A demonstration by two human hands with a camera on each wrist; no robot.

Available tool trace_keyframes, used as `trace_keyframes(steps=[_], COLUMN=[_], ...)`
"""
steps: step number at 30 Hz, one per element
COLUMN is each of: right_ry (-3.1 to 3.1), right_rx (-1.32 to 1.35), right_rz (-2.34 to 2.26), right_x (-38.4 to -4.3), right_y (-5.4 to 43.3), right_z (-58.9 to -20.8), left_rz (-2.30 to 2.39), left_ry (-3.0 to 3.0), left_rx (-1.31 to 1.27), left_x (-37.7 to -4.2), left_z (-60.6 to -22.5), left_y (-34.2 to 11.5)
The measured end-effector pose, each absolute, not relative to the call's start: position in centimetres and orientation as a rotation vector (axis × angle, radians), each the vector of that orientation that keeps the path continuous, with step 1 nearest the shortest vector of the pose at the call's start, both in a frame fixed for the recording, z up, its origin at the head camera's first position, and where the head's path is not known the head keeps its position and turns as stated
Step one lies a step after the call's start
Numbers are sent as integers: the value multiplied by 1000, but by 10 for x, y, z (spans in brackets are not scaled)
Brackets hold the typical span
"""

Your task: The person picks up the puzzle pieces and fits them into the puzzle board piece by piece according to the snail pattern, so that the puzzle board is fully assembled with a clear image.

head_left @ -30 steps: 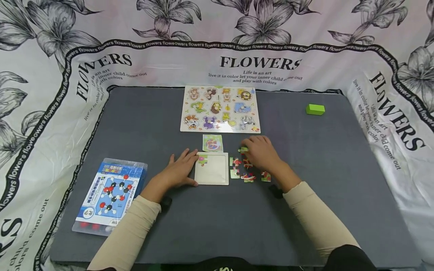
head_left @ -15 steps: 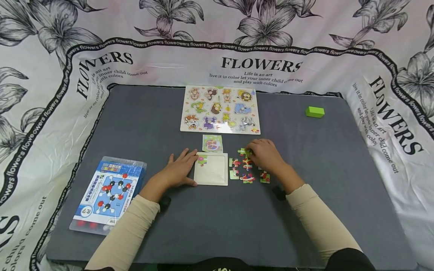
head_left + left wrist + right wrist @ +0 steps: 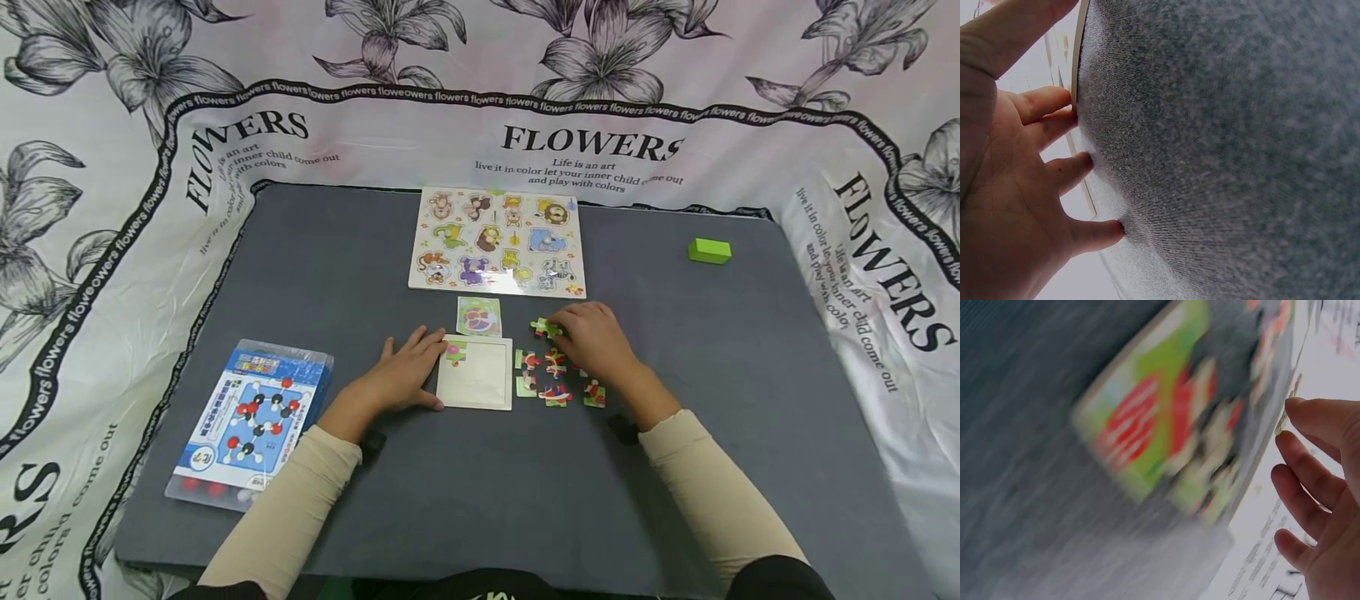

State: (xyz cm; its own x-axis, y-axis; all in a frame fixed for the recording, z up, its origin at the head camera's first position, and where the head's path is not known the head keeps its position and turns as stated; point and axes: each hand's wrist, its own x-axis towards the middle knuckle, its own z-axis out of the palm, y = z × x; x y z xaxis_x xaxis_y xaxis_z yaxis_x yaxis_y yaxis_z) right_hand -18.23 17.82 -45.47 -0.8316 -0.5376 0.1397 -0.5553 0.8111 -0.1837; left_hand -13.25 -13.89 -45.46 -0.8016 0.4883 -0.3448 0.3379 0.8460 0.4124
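My left hand (image 3: 405,371) lies with its fingers spread at the left edge of a white square puzzle tray (image 3: 480,383). In the left wrist view, fingertips touch the tray's edge and the grey cloth. One jigsaw piece (image 3: 455,353) with a pink shape sits in the tray's upper left corner. Right of the tray, thumb and index finger of my right hand (image 3: 596,340) pinch a green jigsaw piece (image 3: 547,328), seen edge-on in the right wrist view. Several loose red and green jigsaw pieces (image 3: 556,395) lie below that hand, one partly hidden.
A small picture card (image 3: 478,317) lies above the tray, below an animal puzzle board (image 3: 497,283). At left, partly behind the left sleeve, is a blue-and-white molecule model box (image 3: 255,417). A green block (image 3: 708,251) stands at the back right of the grey table (image 3: 465,500).
My right hand has shifted slightly, and more of the green jigsaw piece at its fingertips shows. The left hand stays at the tray. The head view has shifted a little.
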Motion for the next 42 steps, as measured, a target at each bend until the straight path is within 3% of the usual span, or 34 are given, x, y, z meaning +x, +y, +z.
trace_keyframes(steps=[14,32,42], right_ry=[-2768,-2805,-2887], right_rx=[1249,1202,1170], right_rz=[328,69,209], right_x=[-170,-165,-161], right_y=[97,86,92], right_z=[-458,-464,-458], left_rz=[436,429,447], left_ry=[2559,2577,2570], left_rx=[605,599,606], left_x=[-135,-136,-134], left_z=[-455,-451,-451], left_y=[-139,-138,-138])
